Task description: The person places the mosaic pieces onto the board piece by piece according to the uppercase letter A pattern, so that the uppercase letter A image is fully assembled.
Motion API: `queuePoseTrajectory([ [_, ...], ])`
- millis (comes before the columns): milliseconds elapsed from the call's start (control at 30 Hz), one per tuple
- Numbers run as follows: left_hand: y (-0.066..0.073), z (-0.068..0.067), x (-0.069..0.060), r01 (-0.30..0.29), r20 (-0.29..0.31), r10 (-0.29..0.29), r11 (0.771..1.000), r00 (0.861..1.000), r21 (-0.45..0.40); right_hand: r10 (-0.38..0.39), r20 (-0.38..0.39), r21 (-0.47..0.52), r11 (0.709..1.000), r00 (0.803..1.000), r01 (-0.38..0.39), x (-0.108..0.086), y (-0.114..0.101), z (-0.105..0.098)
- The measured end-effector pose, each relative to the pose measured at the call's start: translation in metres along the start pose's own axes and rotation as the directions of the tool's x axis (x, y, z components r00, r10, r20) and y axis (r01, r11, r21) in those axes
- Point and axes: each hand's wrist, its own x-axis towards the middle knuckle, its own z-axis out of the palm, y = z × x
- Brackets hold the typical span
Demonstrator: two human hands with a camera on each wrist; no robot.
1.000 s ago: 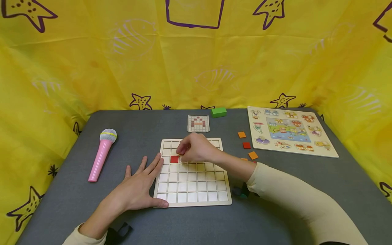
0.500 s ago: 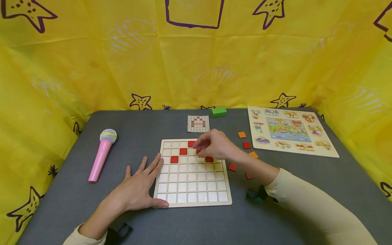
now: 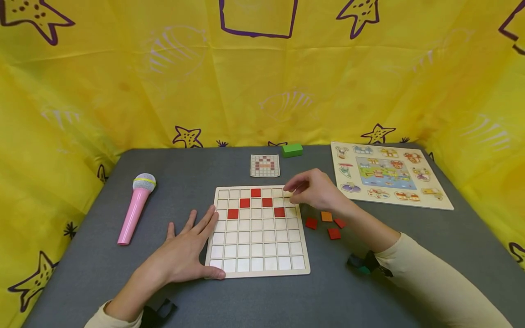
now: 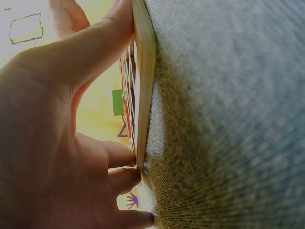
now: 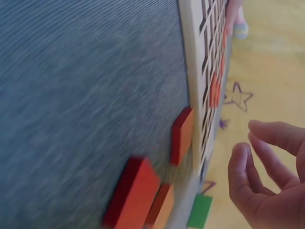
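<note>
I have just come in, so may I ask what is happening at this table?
A person is working with a grid board. The left hand is spread at its left edge, the thumb on the near corner. The right hand is by the far right corner, with nothing visible in its grip. Five red tiles sit in the grid as an upside-down V. Loose red tiles and an orange tile lie right of the board; a patterned card lies beyond it.

Cream sleeves (image 3: 434, 275), black wrist straps (image 3: 371, 261)
</note>
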Motion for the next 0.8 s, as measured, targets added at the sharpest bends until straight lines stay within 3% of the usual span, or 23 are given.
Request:
queuePoseTrajectory([
  [233, 0.000, 0.000, -0.001, 0.001, -0.006, -0.001, 1.000, 1.000, -0.004, 0.066, -0.050, 0.002, 0.998, 0.997, -0.066, -0.007, 0.017, -0.013],
  [533, 0.000, 0.000, -0.001, 0.003, -0.004, -0.004, 1.000, 1.000, -0.003, 0.054, -0.075, -0.046, 0.997, 0.996, -0.058, -0.015, 0.036, -0.031],
  [800, 0.000, 0.001, -0.001, 0.002, -0.002, -0.002, 1.000, 1.000, -0.011, 0.102, -0.103, -0.052, 0.993, 0.989, -0.107, -0.017, 0.050, -0.041],
])
